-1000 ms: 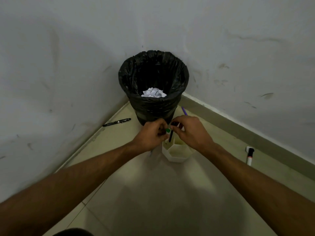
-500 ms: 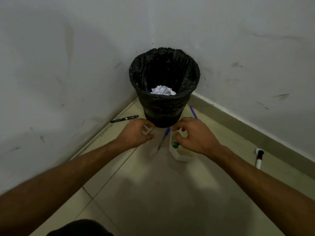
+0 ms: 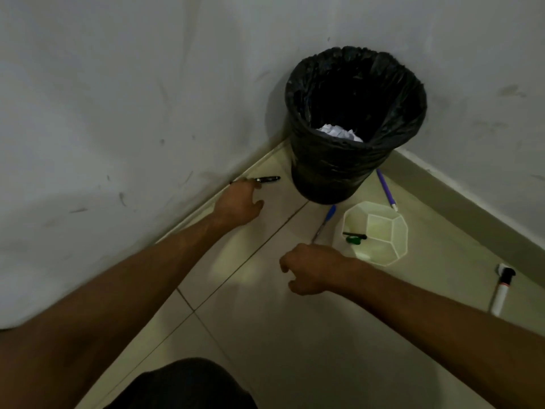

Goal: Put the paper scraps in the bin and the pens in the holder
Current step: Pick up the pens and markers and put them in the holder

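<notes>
At the tiled floor's (image 3: 265,335) left edge, the left hand (image 3: 239,205), fingers outstretched, touches a slim black pen (image 3: 268,179). The right hand (image 3: 312,268) hovers loosely curled, empty, near the white octagonal plastic holder (image 3: 404,231) containing a green-capped pen (image 3: 355,237). Crumpled white paper (image 3: 339,132) lies in the black-lined bin (image 3: 333,169).

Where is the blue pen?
In the head view, the blue pen lies on the floor between the black bin and the right hand, just left of the white holder.

Head-worn view, steeply down into floor corner
</notes>
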